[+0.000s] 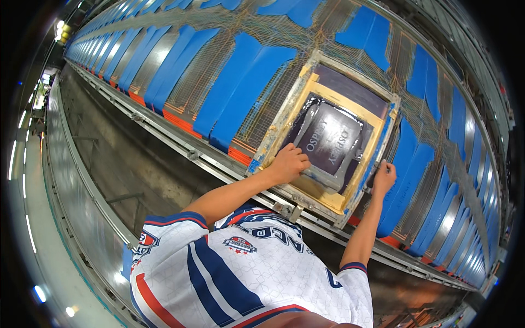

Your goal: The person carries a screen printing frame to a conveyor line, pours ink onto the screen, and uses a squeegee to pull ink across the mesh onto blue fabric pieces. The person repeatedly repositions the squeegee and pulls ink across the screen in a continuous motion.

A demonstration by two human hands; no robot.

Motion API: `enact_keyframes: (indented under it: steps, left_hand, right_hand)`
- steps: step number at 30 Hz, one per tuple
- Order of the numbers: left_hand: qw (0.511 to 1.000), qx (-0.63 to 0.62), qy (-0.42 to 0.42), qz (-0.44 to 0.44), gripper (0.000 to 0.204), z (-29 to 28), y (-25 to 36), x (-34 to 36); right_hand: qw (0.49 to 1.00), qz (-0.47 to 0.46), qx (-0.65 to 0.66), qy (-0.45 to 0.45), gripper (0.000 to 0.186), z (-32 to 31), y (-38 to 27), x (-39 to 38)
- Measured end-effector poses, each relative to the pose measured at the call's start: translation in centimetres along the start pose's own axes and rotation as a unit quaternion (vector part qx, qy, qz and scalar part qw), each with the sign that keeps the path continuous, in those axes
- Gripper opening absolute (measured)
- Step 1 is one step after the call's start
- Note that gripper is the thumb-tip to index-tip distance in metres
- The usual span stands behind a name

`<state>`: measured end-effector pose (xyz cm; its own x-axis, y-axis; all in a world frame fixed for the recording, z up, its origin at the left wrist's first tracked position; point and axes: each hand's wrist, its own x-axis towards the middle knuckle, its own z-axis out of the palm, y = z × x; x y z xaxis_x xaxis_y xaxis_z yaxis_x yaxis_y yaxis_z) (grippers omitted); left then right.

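A screen-printing frame (266, 143) with a worn, paint-marked rim lies tilted across the long table in front of me. Inside its tan taped border, glossy dark ink surrounds a grey stencil area (334, 143) with lettering on it. My left hand (290, 164) is closed over the near left part of the frame's inside, at the edge of the inked area; what its curled fingers hold is hidden. By the frame's right outer side, my right hand (385, 174) has its fingers curled together. Whatever lies in them is too small to name.
Rows of blue fabric pieces (240, 82) lie along the table on both sides of the frame. A metal rail (164, 143) runs along the near edge, with a clamp-like fitting (287, 210) below the frame. Another long metal-edged table (71, 158) stands to the left.
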<state>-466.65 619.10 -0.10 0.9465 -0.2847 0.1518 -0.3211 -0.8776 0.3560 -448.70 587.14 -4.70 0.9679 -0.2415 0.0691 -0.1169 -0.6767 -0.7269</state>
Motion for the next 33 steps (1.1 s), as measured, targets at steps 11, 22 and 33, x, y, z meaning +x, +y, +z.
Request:
enact_keyframes:
  steps: [11, 22, 33]
  left_hand:
    - [0.999, -0.033, 0.009, -0.007, 0.035, -9.8, -15.7, -6.5]
    - [1.0, -0.015, 0.025, 0.009, 0.039, -16.0, -24.2, -16.7]
    - [0.997, 0.043, 0.032, 0.058, 0.036, -13.8, -27.9, -11.2]
  right_hand:
    - [0.991, -0.062, 0.11, 0.038, 0.018, 13.2, -12.9, -9.0]
    - [0.989, -0.009, 0.144, 0.018, 0.022, 21.7, -23.0, -14.6]
    - [0.988, 0.016, -0.076, -0.131, 0.028, 20.2, -22.7, -12.7]
